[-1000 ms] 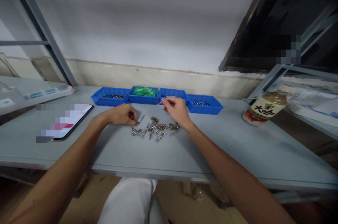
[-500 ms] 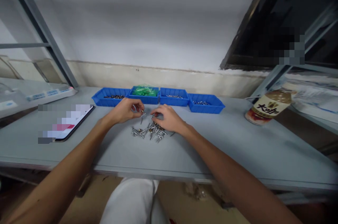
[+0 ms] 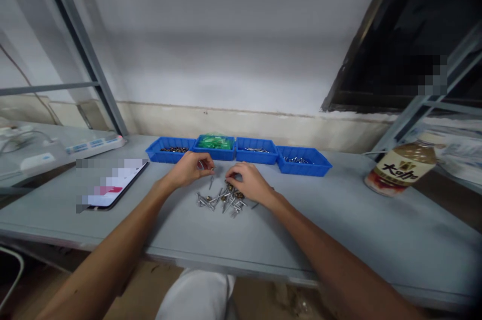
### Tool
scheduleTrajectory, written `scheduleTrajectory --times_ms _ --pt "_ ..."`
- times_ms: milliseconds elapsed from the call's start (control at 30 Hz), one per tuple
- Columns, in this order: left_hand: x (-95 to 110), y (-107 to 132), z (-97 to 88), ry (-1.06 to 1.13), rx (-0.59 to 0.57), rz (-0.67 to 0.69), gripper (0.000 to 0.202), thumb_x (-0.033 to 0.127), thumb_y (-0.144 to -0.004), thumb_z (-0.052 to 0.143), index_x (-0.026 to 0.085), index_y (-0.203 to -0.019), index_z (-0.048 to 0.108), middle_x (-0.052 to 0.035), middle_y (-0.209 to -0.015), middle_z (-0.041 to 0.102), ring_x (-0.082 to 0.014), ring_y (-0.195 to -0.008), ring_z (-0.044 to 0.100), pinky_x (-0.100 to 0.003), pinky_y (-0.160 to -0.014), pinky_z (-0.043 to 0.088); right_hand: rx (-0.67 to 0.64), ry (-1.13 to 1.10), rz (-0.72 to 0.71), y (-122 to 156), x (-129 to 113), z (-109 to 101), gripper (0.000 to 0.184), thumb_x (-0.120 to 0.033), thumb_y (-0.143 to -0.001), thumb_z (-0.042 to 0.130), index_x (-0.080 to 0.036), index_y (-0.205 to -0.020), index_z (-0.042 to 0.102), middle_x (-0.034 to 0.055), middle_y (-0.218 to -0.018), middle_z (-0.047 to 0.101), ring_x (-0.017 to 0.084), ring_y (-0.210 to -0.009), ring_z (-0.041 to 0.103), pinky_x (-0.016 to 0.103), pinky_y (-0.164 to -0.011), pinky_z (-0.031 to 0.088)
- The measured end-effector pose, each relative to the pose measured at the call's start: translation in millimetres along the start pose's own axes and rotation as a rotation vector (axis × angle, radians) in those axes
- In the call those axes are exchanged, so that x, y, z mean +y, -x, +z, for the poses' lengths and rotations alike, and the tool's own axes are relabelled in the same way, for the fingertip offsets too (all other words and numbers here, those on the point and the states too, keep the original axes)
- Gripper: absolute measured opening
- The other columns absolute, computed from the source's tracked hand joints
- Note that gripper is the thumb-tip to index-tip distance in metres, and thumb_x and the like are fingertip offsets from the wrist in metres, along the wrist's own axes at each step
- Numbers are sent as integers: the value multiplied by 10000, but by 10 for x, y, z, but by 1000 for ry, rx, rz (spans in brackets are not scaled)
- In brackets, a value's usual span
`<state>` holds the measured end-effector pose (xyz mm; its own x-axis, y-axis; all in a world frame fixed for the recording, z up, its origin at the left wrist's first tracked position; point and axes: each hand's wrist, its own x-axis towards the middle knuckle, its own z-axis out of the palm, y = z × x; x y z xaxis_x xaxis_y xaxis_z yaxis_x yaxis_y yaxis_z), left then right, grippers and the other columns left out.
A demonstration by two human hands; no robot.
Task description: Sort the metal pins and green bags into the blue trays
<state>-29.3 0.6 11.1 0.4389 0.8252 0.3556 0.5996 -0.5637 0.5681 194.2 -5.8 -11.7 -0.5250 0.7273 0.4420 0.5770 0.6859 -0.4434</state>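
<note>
Landmark: the pile of loose metal pieces [image 3: 228, 203] on the table [image 3: 196, 237]. Over the last second, the right hand [image 3: 251, 181] has come from the blue tray [image 3: 256, 158] third from the left, beyond the pile, to the pile's far right edge; its fingers are curled down there, and I can't tell whether they grasp anything. The left hand [image 3: 189, 168], beyond the pile and to its left, has lifted a thin metal pin [image 3: 211, 182] clear of the table; thumb and fingers pinch its upper end, shank hanging down. My reading: pieces are handled singly, with both hands now working at the pile.

Materials: pile mixes straight, smooth silvery shanks with rounded brass-coloured bits [image 3: 209, 199]. Tray: ribbed plastic, silvery rods inside. Well right of the pile, a labelled bottle [image 3: 404, 167]; well left, a flat, glossy phone [image 3: 126, 179].
</note>
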Motion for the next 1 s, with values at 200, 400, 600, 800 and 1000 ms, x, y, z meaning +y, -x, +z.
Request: scheduleTrajectory --times_ms 200,400,600,800,1000 --pt "-135 -16 -93 -140 247 3 154 338 -788 665 188 -794 632 -14 -787 696 -149 -718 623 -269 -725 477 149 -283 138 -2 -5 -29 84 -203 -832 564 -200 -802 643 27 -770 710 166 -711 651 290 -687 478" --pt "-454 28 -336 -421 511 -159 121 286 -809 591 196 -880 631 -72 -846 676 -215 -801 604 -332 -750 460 231 -497 240 -7 8 -25 84 -281 -835 553 -201 -819 573 29 -726 693 177 -722 693 303 -703 525" --pt "-591 96 -423 -469 593 -227 250 210 -822 539 173 -1050 633 -119 -1024 671 -279 -992 564 -403 -854 430 277 -615 285 -24 56 2 163 -349 -773 627 -191 -779 585 28 -692 680 172 -685 683 315 -699 543" --pt "-355 21 -232 -483 575 -106 223 188 -830 527 198 -1021 641 -88 -1089 659 -273 -1067 536 -413 -923 388 297 -818 426 -55 67 -12 244 -401 -700 694 -188 -757 588 15 -633 680 150 -628 671 267 -637 530" --pt "-4 -29 155 -398 285 219 160 191 -852 509 180 -930 648 -87 -972 642 -238 -954 557 -381 -875 429 307 -912 534 -69 21 -65 258 -404 -683 707 -191 -759 585 31 -720 714 145 -640 682 225 -573 488"
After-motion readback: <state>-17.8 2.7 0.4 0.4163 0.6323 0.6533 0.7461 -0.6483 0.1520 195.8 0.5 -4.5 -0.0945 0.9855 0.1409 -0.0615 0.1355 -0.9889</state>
